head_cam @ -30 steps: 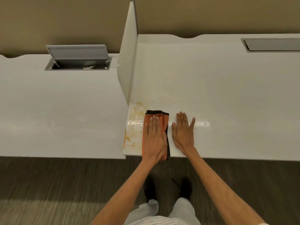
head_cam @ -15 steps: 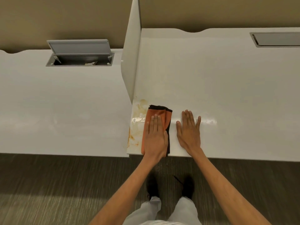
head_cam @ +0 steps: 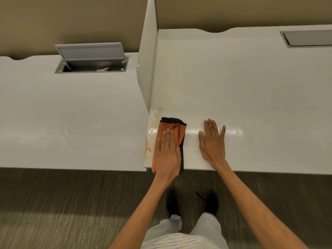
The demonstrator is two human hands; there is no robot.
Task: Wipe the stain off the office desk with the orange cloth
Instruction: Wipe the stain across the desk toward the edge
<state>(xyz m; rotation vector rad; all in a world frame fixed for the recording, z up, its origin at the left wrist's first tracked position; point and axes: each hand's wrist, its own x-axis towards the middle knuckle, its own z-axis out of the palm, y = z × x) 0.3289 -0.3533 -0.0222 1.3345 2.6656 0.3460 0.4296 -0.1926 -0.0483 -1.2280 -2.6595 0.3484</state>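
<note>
A folded orange cloth [head_cam: 175, 131] with a black edge lies on the white office desk [head_cam: 251, 97], near its front left corner. My left hand [head_cam: 167, 151] presses flat on the cloth, fingers together. A brownish-orange stain [head_cam: 152, 123] runs along the desk's left edge, from the divider's foot down to the front corner, just left of the cloth. My right hand [head_cam: 212, 143] rests flat on the bare desk to the right of the cloth, fingers spread, holding nothing.
A white divider panel [head_cam: 148, 60] stands upright along the desk's left side. The neighbouring desk [head_cam: 71, 114] has an open grey cable hatch [head_cam: 91, 59]. A closed hatch [head_cam: 308, 38] sits at the far right. Dark carpet and my shoes lie below the front edge.
My left hand and the cloth have shifted slightly left toward the stain, covering more of it. My right hand has stayed flat on the desk.
</note>
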